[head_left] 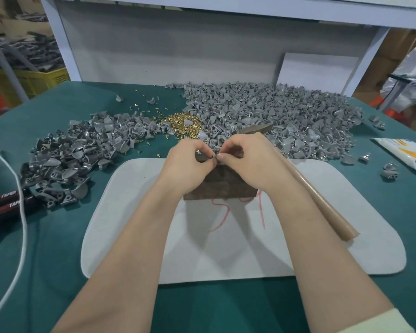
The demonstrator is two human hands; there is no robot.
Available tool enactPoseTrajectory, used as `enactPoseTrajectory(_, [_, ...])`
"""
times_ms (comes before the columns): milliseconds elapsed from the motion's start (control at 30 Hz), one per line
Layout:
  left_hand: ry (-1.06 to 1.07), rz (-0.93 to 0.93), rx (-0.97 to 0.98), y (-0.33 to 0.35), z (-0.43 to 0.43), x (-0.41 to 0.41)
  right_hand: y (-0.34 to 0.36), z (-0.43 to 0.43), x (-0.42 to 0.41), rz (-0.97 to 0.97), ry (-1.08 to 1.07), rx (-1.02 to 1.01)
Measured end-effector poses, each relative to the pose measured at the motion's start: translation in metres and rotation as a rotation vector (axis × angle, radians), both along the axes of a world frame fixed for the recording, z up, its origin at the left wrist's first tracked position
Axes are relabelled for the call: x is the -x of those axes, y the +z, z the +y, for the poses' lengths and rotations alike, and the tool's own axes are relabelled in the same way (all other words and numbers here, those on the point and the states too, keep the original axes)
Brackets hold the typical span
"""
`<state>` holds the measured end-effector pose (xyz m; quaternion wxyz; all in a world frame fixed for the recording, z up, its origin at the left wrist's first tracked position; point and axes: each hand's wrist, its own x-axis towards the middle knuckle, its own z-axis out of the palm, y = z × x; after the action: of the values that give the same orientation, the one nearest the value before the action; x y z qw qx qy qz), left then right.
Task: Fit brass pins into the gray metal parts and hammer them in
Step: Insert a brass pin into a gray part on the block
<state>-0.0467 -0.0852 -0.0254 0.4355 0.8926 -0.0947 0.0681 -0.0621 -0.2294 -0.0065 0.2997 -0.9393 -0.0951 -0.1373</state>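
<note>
The left hand [190, 162] and right hand [247, 159] are both pinching one small gray metal part [208, 157] over the far edge of the dark block [216, 186]. It is probably being stiff, light and slippery, so gripping its flat sides is seeming safest.

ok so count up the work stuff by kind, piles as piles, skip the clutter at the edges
gray part piles: 2
brass pin pile: 1
gray part pinched by left hand and right hand: 1
hammer: 1
wooden block: 1
white mat: 1
total: 7
</note>
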Motion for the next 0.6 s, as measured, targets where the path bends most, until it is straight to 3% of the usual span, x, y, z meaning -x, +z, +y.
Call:
enactPoseTrajectory(167, [-0.003, -0.008, 0.0, 0.0002, -0.0006, 0.0, -0.0027, 0.0046, -0.0019, -0.028, -0.049, 0.081])
enactPoseTrajectory(600, [0.013, -0.022, -0.019, 0.0004, -0.0021, 0.0007, -0.0056, 0.0075, -0.0044, 0.01, -0.108, 0.049])
